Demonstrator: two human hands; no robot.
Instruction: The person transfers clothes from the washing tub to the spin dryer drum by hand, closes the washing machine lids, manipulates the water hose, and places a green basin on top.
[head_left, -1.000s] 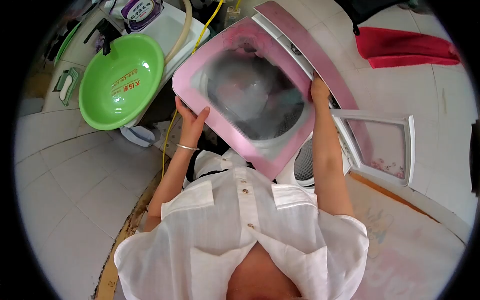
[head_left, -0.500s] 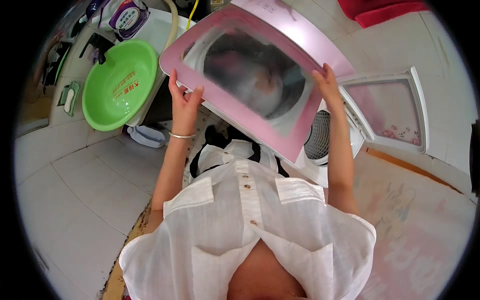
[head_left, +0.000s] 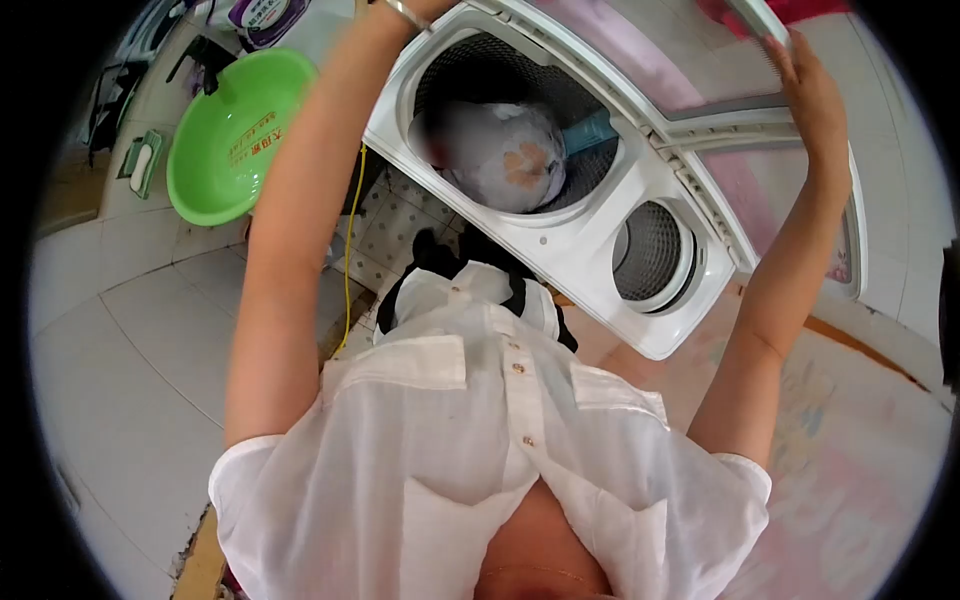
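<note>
A white twin-tub washing machine (head_left: pixel 580 225) stands in front of me with its large tub uncovered. Inside that tub lies a bundle of light laundry (head_left: pixel 505 160) with an orange flower print, beside a pale blue item (head_left: pixel 590 133). The pink-and-white lid (head_left: pixel 640 60) is raised toward the far side. At its right edge, my right hand (head_left: pixel 815 95) is closed on the lid's rim. My left hand (head_left: pixel 422 8) reaches past the tub's far left corner at the top of the view. Its fingers are cut off by the frame.
A green basin (head_left: pixel 235 140) sits on the left by a black tap (head_left: pixel 205 62). Detergent packaging (head_left: pixel 265 18) is behind it. A soap dish (head_left: pixel 145 165) is at far left. A yellow cord (head_left: pixel 355 240) hangs beside the machine. The smaller spin tub (head_left: pixel 650 255) is uncovered too.
The pink lid, held by both hands over the large tub, has swung up and away, exposing the laundry. My left hand has left it and moved up; my right hand moved right with it.
</note>
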